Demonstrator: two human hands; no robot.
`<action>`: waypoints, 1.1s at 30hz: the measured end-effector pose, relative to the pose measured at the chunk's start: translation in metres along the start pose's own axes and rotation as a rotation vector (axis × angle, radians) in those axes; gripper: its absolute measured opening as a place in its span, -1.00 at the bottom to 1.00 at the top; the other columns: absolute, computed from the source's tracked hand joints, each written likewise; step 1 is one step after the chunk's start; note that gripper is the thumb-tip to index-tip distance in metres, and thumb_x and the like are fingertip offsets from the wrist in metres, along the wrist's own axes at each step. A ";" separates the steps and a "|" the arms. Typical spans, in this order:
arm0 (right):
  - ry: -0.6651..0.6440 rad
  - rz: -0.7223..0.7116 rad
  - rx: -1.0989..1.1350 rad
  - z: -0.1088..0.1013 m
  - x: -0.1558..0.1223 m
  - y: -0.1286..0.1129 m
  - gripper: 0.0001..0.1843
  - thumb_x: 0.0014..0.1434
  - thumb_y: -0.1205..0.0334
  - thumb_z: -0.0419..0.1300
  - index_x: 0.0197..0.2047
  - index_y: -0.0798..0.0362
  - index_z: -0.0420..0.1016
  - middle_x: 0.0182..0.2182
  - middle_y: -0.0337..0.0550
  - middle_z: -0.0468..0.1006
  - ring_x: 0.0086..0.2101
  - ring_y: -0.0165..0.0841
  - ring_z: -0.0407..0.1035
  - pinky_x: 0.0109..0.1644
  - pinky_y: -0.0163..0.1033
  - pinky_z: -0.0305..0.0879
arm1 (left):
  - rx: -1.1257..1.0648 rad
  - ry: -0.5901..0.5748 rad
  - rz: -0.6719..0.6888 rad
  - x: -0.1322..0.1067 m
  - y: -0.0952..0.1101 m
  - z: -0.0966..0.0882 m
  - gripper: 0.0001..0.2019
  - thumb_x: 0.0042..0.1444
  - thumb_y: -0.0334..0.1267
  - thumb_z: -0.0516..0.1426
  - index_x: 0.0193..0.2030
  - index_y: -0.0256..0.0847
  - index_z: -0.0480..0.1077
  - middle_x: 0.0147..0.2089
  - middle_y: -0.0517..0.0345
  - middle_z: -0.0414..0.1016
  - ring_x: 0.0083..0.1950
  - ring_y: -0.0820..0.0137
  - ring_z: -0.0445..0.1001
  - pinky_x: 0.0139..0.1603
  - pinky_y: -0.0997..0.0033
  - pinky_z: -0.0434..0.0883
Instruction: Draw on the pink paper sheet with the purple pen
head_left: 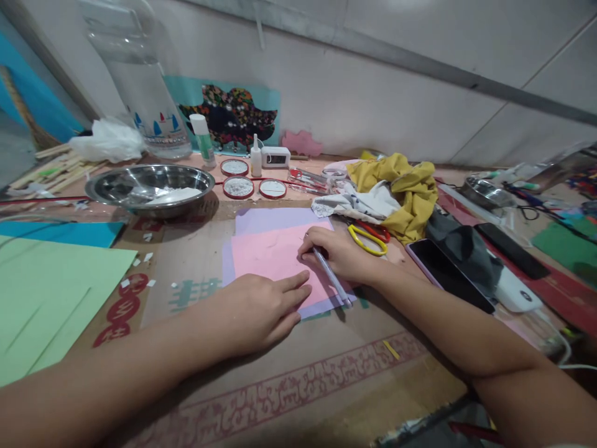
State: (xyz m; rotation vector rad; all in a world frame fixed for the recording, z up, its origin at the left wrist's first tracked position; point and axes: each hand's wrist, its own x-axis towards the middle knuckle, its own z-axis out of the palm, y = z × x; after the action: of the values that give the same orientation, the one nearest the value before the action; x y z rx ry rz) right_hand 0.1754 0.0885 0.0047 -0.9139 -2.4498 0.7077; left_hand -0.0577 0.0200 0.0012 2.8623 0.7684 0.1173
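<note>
A pink sheet of paper (261, 252) lies on top of purple paper (275, 219) in the middle of the cardboard-covered table. My left hand (265, 308) rests flat on the lower part of the pink sheet, fingers stretched to the right. Over the sheet's right side, my right hand (338, 255) is closed around a pen (332, 277) with a pale purple barrel. Its tip is hidden by my fingers, so contact with the paper cannot be made out. Faint lines show on the pink sheet. Just right of that hand are yellow-handled scissors (367, 240) and a red-handled pair (377, 231).
Behind the paper stand a steel bowl (149, 186), a glue stick (202, 140), a small white bottle (256, 158) and a digital clock (276, 157). Crumpled yellow cloth (410, 193) and a phone (448, 274) lie right. Green paper (51, 298) covers the left.
</note>
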 end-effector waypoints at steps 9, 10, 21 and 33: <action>0.040 -0.040 -0.017 0.008 0.000 0.007 -0.96 0.24 0.32 0.20 -0.24 0.05 0.49 -0.27 -0.13 0.52 -0.25 -0.34 0.39 -0.15 -0.22 0.32 | -0.008 0.000 -0.007 -0.001 0.000 0.001 -0.55 0.36 -0.17 -0.08 0.32 -0.17 0.28 0.37 0.04 0.36 -0.01 0.19 0.62 -0.11 0.16 0.58; 0.107 -0.045 -0.040 0.010 0.000 0.011 -0.95 0.24 0.32 0.20 -0.24 0.04 0.49 -0.27 -0.13 0.51 -0.24 -0.33 0.39 -0.14 -0.22 0.31 | -0.008 0.000 -0.007 -0.001 0.000 0.001 -0.55 0.36 -0.17 -0.07 0.33 -0.17 0.28 0.37 0.04 0.35 0.00 0.20 0.61 -0.10 0.18 0.58; 0.267 0.360 0.781 0.007 0.002 -0.003 -0.49 0.30 -0.31 -0.06 -0.17 -0.02 0.36 -0.18 -0.06 0.56 -0.24 -0.27 0.48 -0.12 -0.08 0.45 | -0.038 0.012 -0.010 -0.001 0.000 -0.001 -0.56 0.36 -0.17 -0.05 0.31 -0.17 0.30 0.37 -0.01 0.35 0.00 0.21 0.61 -0.08 0.21 0.56; 0.351 0.289 0.799 0.018 0.000 -0.001 -0.58 0.30 -0.21 0.00 -0.06 -0.05 0.35 -0.04 -0.07 0.48 -0.05 -0.26 0.41 -0.02 -0.12 0.40 | -0.027 0.009 -0.009 0.000 0.000 -0.001 -0.56 0.36 -0.17 -0.05 0.31 -0.19 0.31 0.38 -0.05 0.33 -0.02 0.22 0.62 -0.10 0.22 0.56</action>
State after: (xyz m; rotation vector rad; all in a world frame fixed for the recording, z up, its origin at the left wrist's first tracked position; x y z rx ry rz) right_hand 0.1647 0.0821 -0.0087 -0.9438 -1.5212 1.3537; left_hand -0.0583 0.0203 0.0019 2.8341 0.7749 0.1383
